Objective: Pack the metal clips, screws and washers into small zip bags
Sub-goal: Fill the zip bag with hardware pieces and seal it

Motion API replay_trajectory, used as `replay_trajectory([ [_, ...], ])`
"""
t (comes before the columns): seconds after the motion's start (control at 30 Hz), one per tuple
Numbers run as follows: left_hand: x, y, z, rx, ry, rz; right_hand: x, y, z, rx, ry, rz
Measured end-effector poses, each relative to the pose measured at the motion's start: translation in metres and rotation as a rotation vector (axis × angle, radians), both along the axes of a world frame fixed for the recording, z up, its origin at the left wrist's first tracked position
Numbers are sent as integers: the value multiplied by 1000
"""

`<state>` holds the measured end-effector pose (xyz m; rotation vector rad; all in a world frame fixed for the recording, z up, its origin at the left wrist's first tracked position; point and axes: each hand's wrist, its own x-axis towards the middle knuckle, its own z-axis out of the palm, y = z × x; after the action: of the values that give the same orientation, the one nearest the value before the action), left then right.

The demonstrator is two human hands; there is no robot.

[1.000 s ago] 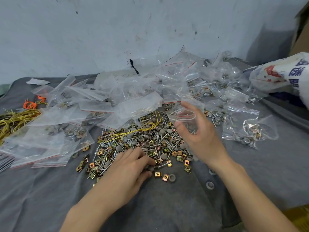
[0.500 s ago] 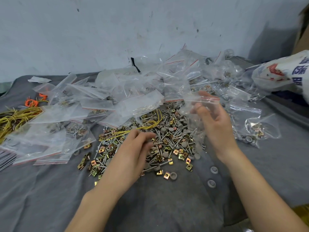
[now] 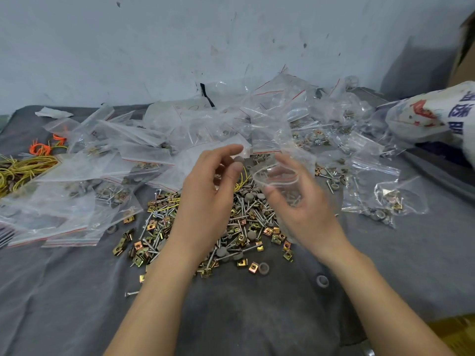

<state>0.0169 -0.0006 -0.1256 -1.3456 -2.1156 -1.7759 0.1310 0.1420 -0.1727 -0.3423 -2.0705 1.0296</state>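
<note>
Both forearms are cut off by the near edge. A grey, creased cloth (image 3: pixel 77 291) is spread across the whole scene. In the middle of it a loose pile is seen: brass-coloured folded square clips (image 3: pixel 253 267), slim silver screws (image 3: pixel 244 209) and dull grey round washers (image 3: pixel 264 268), partly hidden beneath the hands.

The left hand (image 3: pixel 210 191) is raised over the pile, forefinger and thumb narrowly apart. A small grey piece shows between them, but whether it is pinched or lies behind cannot be told. Just right of it, the right hand (image 3: pixel 300 201) is curled round a thin clear bag (image 3: pixel 276 176), whose mouth is held open as an oval. Screws are seen through the film; whether they are inside or behind cannot be told.

Farther off, glossy bags (image 3: pixel 144 150) with red seal lines are heaped, their contents largely obscured by glare. Yellow wire (image 3: pixel 23 168) is cut off at the left edge, a printed white sack (image 3: pixel 424 119) at the right. A scuffed pale wall (image 3: pixel 154 47) stands behind.
</note>
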Motion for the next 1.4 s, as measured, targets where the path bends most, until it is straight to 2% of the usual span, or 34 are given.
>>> replay_trajectory([
  [0.1, 2, 0, 4, 34, -59, -42, -4, -6, -5, 74, -46, 7],
  [0.27, 4, 1, 1, -66, -38, -147, -5, -8, -7, 128, -93, -2],
  [0.47, -6, -7, -1, -44, -26, -11, -2, -7, -3, 85, -78, 9],
  [0.53, -12, -12, -5, -90, -26, 31, 0, -5, -1, 54, -62, 9],
  [0.67, -20, -23, -18, -316, 48, 39, 5, -1, 4, 0, -21, -11],
  [0.8, -22, -33, -27, -561, 248, -16, 9, 4, 9, -98, 46, -19],
  [0.9, -24, -40, -33, -669, 358, -54, 11, 9, 15, -207, 121, -13],
  [1.0, -24, -44, -36, -743, 428, -54, 14, 14, 21, -364, 225, -11],
  [1.17, -19, -42, -37, -840, 508, -16, 16, 20, 27, -506, 298, -71],
  [1.4, -20, -38, -41, -857, 524, 22, 17, 22, 27, -533, 301, -129],
])
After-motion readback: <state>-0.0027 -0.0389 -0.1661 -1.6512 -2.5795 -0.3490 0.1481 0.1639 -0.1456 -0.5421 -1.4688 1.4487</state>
